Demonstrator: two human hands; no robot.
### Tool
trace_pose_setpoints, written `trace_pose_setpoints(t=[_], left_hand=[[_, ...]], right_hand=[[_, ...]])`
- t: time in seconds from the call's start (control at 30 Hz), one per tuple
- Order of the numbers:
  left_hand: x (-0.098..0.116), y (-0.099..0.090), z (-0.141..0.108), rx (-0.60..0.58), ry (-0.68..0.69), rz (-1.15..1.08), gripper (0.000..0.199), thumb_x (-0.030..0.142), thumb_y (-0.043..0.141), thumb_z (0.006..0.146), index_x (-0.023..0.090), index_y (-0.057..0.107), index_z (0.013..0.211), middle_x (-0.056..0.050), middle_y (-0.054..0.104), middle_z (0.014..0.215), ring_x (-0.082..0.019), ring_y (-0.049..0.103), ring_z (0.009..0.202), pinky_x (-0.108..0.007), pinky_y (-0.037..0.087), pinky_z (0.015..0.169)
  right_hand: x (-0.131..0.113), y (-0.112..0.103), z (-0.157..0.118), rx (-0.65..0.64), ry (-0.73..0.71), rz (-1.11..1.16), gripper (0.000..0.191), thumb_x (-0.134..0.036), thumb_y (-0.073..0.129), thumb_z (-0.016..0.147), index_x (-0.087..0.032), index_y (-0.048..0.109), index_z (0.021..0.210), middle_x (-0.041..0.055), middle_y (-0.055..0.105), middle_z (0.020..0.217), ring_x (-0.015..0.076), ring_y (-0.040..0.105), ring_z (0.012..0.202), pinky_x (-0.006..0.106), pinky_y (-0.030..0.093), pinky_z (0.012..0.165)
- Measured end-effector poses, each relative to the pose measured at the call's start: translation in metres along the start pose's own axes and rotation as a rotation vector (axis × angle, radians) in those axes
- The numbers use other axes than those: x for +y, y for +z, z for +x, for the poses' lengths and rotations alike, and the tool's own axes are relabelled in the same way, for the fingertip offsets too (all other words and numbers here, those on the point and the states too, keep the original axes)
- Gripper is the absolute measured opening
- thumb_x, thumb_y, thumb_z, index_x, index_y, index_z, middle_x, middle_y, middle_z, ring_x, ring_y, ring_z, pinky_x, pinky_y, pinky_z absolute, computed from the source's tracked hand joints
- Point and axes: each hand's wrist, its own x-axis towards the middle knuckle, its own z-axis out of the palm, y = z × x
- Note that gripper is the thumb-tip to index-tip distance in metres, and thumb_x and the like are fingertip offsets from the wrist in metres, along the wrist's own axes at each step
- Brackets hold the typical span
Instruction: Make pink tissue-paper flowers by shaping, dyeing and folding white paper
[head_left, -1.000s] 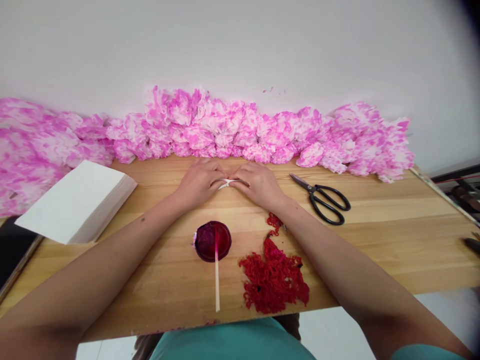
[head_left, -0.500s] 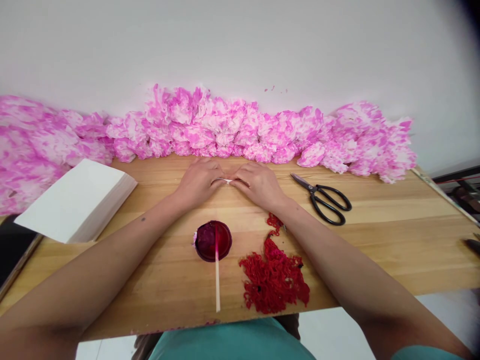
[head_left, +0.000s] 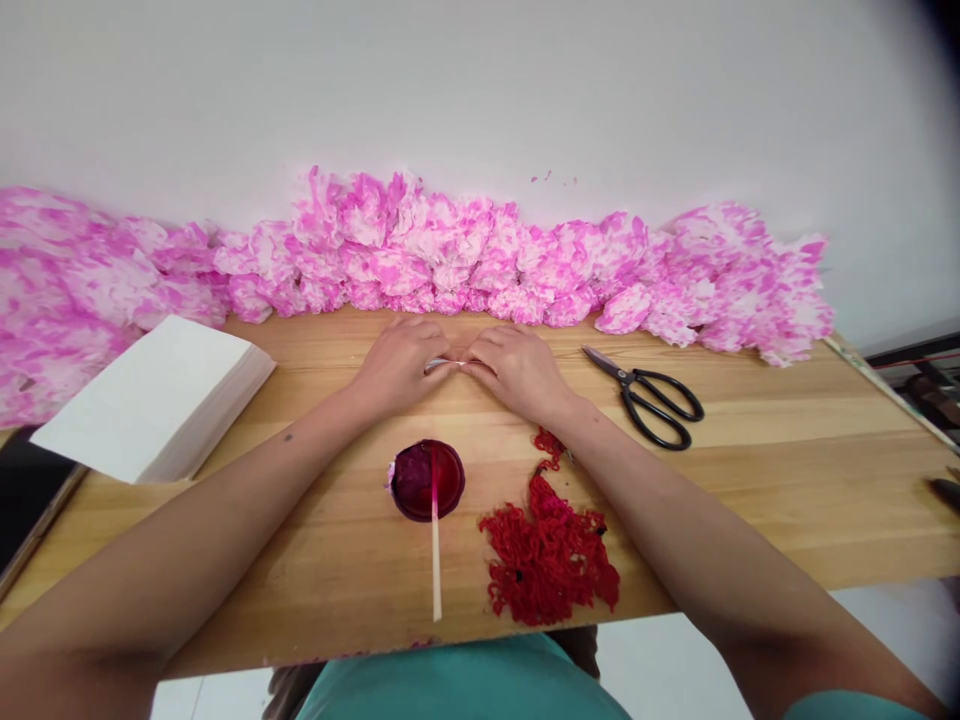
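My left hand (head_left: pixel 401 362) and my right hand (head_left: pixel 517 368) meet over the wooden table (head_left: pixel 322 560), their fingertips almost touching. Between them they pinch a thin white strip, perhaps twisted paper (head_left: pixel 441 363); most of it is hidden by the fingers. Nearer to me stands a small round bowl of dark red-purple dye (head_left: pixel 411 482). A pale stick (head_left: pixel 436 570), stained pink at its tip, rests across the bowl's rim. Beside the bowl lies a tangled heap of red yarn (head_left: pixel 551 560), its upper strand close to my right forearm.
Black-handled scissors (head_left: pixel 652 398) lie right of my right hand. A thick stack of white paper (head_left: pixel 154 400) sits at the left. Crumpled pink-and-white paper bunches (head_left: pixel 480 250) line the table's back edge against the wall (head_left: pixel 480 90).
A little more of the white strip shows beside my left thumb, and the fingers have shifted slightly. The bowl, yarn, scissors and paper stack stay in place.
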Motion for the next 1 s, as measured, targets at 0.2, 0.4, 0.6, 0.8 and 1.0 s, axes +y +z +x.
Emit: trace_pose_setpoints(t=[0.2,0.4,0.6,0.8,1.0], left_hand=[[-0.0039,0.0014,0.0008,0.002,0.015,-0.019,0.037,0.039,0.045,0.098,0.019,0.075,0.092,-0.007,0.069,0.087,-0.023,0.058,0.086,-0.036,0.040,0.078],[-0.0038,0.0006,0.0005,0.005,0.013,-0.027,0.030,0.038,0.051,0.096,0.022,0.076,0.090,-0.007,0.069,0.084,-0.022,0.059,0.085,-0.036,0.040,0.078],[-0.0055,0.0020,0.0002,0.008,-0.003,0.000,0.031,0.039,0.049,0.097,0.022,0.075,0.096,-0.007,0.070,0.089,-0.024,0.059,0.090,-0.037,0.040,0.079],[-0.0013,0.0025,0.0034,-0.041,-0.017,0.031,0.026,0.033,0.053,0.094,0.017,0.068,0.081,-0.007,0.069,0.084,-0.024,0.059,0.086,-0.038,0.040,0.080],[-0.0009,0.0015,0.0040,-0.043,-0.022,0.081,0.022,0.032,0.055,0.093,0.017,0.064,0.079,-0.008,0.069,0.085,-0.027,0.060,0.089,-0.040,0.040,0.081]], right_hand=[[-0.0005,-0.0009,0.0005,0.023,-0.001,0.004,0.028,-0.036,0.049,0.099,-0.017,0.069,0.096,0.0083,0.070,0.091,0.0224,0.059,0.089,0.035,0.037,0.081],[0.0009,0.0019,0.0000,0.037,-0.007,0.004,0.030,-0.038,0.048,0.099,-0.018,0.069,0.094,0.0080,0.070,0.092,0.0224,0.059,0.090,0.035,0.037,0.083],[0.0021,0.0034,-0.0004,0.038,0.000,0.013,0.030,-0.038,0.048,0.099,-0.018,0.069,0.096,0.0085,0.071,0.096,0.0233,0.060,0.095,0.036,0.038,0.086],[0.0014,0.0058,0.0016,0.018,0.008,-0.001,0.025,-0.036,0.054,0.096,-0.017,0.069,0.091,0.0087,0.068,0.090,0.0235,0.059,0.090,0.037,0.036,0.085],[0.0000,0.0038,0.0031,0.014,0.034,-0.058,0.022,-0.035,0.058,0.094,-0.016,0.068,0.091,0.0085,0.068,0.089,0.0231,0.060,0.087,0.037,0.035,0.085]])
